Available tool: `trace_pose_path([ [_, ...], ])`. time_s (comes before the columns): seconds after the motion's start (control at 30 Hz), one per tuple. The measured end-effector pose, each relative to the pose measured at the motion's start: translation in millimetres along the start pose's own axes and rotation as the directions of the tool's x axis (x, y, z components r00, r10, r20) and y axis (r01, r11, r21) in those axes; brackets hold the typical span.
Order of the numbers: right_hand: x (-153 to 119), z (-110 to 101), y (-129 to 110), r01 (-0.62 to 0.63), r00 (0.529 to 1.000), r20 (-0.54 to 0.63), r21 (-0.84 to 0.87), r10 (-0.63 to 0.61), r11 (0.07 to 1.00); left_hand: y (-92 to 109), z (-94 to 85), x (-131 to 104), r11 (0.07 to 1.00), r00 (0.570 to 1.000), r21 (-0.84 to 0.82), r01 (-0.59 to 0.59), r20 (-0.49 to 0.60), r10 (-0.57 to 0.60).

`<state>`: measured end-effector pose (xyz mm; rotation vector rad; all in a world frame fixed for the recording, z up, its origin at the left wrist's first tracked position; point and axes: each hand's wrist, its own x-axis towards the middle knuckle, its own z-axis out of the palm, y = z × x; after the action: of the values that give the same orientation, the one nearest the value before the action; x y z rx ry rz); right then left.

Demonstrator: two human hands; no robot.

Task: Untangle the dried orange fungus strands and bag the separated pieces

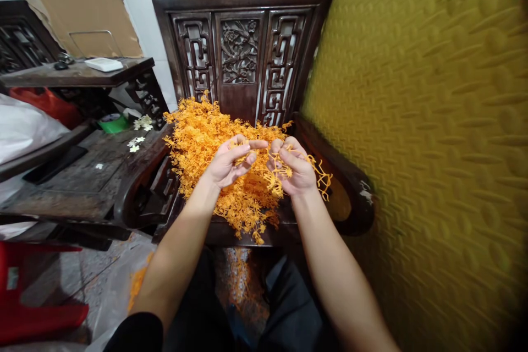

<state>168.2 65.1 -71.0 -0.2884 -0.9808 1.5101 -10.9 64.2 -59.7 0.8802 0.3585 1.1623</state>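
Bare forearms [183, 245] come up closest to me, with a matte black sleeve [136, 334] at the left elbow. Beyond them, through the head camera, I see the left hand [230, 164] half curled, forefinger stretched toward the other hand; whether it pinches anything I cannot tell. The right hand [293, 169] is folded around orange strands [324, 176], thin and wiry, some poking out past its outer edge. Beneath and behind both hands, orange sprigs [198, 137], frilly and finely branched, lie heaped on the seat of a glossy dark wooden chair [239, 0]. Angular fretwork flanks a carved blossom panel [240, 47] in its back. To my right rises a yellow-green sheet [433, 121] embossed with rounded bumps and narrow ridges; leftward, small white flowers [143, 122] lie near a bright green round object [113, 122].
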Motion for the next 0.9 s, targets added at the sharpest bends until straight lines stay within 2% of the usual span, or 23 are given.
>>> trace_pose_path([
  [0.17, -0.2, -0.2, 1.5, 0.049, 0.996, -0.075, -0.058, -0.053, 0.997, -1.7, 1.4, 0.0, 0.999, 0.999, 0.035, -0.018, -0.029, 0.019],
  [0.33, 0.6, 1.2, 5.8, 0.110, 0.986, -0.103, -0.163, -0.128, 0.980, 4.6, 0.3, 0.2, 0.999, 0.999, -0.022, -0.027, -0.023, 0.026],
  [0.43, 4.9, 0.1, 11.3, 0.116, 0.968, -0.196, -0.209, -0.158, 0.971, 10.1, -3.4, 2.4, 0.999, 1.000, -0.030, -0.015, -0.014, 0.015],
  [0.53, 9.8, -2.5, 16.5, 0.114, 0.935, -0.307, -0.212, -0.177, 0.971, 9.6, -6.4, 4.6, 0.997, 0.999, 0.077, -0.007, -0.041, 0.010],
  [0.6, 11.8, -3.5, 18.5, 0.115, 0.928, -0.327, -0.204, -0.178, 0.972, 5.5, -5.6, 5.0, 0.969, 0.995, 0.245, 0.029, -0.095, -0.006],
  [0.67, 12.4, -3.5, 19.3, 0.129, 0.931, -0.311, -0.208, -0.190, 0.970, 0.5, -2.3, 4.2, 0.868, 0.992, 0.490, 0.084, -0.124, -0.026],
  [0.77, 11.9, -2.8, 19.2, 0.170, 0.925, -0.299, -0.232, -0.236, 0.958, -3.8, 3.4, 2.9, 0.591, 0.998, 0.807, 0.015, -0.047, 0.039],
  [0.83, 11.3, -2.7, 18.2, 0.176, 0.921, -0.307, -0.225, -0.241, 0.958, -3.8, 4.8, 2.6, 0.461, 0.997, 0.885, -0.062, 0.030, 0.077],
  [0.9, 10.4, -3.2, 16.4, 0.155, 0.931, -0.304, -0.178, -0.204, 0.972, -2.5, 4.1, 2.6, 0.422, 0.995, 0.902, -0.087, 0.061, 0.076],
])
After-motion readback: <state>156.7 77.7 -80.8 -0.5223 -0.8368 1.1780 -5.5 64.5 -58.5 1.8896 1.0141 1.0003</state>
